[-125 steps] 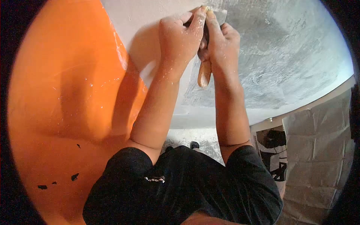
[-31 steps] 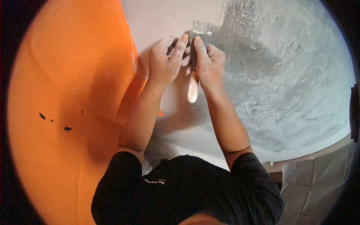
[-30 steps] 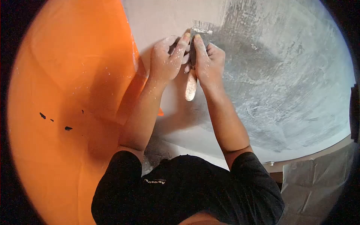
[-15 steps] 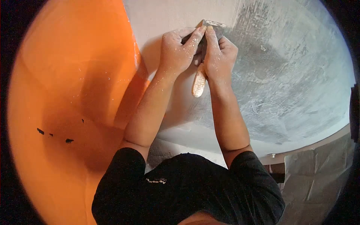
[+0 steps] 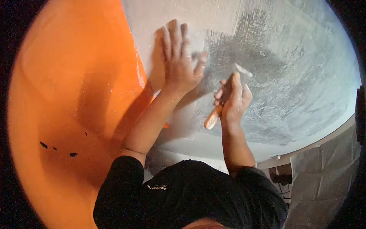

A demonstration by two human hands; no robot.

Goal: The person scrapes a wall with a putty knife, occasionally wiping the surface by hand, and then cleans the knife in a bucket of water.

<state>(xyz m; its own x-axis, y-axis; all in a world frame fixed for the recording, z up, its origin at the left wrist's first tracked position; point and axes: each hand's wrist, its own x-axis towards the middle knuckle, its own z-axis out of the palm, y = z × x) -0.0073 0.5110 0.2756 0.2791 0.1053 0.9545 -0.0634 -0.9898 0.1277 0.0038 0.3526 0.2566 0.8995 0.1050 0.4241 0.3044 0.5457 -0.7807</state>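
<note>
- We face a grey-smeared wall [image 5: 297, 99] beside an orange surface [image 5: 57, 95].
- Our left hand [image 5: 180, 63] is spread, at or just off the wall; our right hand [image 5: 235, 101], the nearer, grips the scraper [image 5: 227, 91].
- The scraper lies right of and below our left hand, long axis slanting up rightward.
- Half a second ago both our hands met at it.

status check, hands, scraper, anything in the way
Left hand open, fingers up over pale surface, contact unclear. Right hand gripping scraper, wooden handle jutting out below. Blade edge whitish, blurred. Nothing seen blocking either hand.
</note>
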